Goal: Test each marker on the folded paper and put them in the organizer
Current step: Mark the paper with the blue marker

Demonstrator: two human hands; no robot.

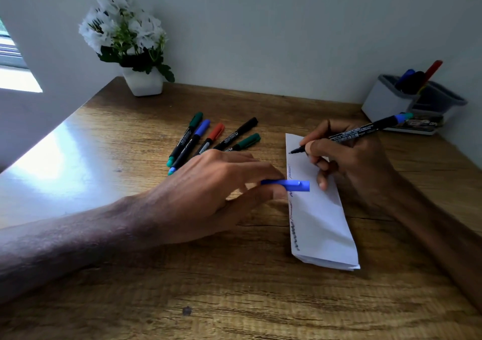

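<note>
- The folded paper (320, 217) lies on the desk (182, 274) right of centre. Its long axis runs near to far, and a row of test squiggles runs up its left edge.
- The left hand (216, 183) comes in from the near left and pinches a blue cap (289, 185) between thumb and fingertips. The cap lies crosswise, left to right, and its right end reaches over the paper's left edge about halfway up.
- The right hand (349, 162) rests on the far half of the paper and pinches an uncapped marker (360, 132) in a writing grip.
- The marker's long axis slants from its tip, low at the left, to its blue tail, high at the far right.
- The tip sits at the paper's far left edge, just beyond the last squiggle; whether it touches the sheet I cannot tell.
- The coming move likely turns on this: the tip lies just beyond the cap and points left, toward the left hand, so capping looks like a short meeting of the two hands.
- Five loose markers (215, 132), all capped, fan out on the desk just beyond the left hand, which is the nearer one to them.
- The organizer (386, 99) stands at the far right, beyond the right hand and roughly in line with the marker's tail. Several markers already stand in it.
- A flower pot (143, 82) stands at the far left, well apart.
</note>
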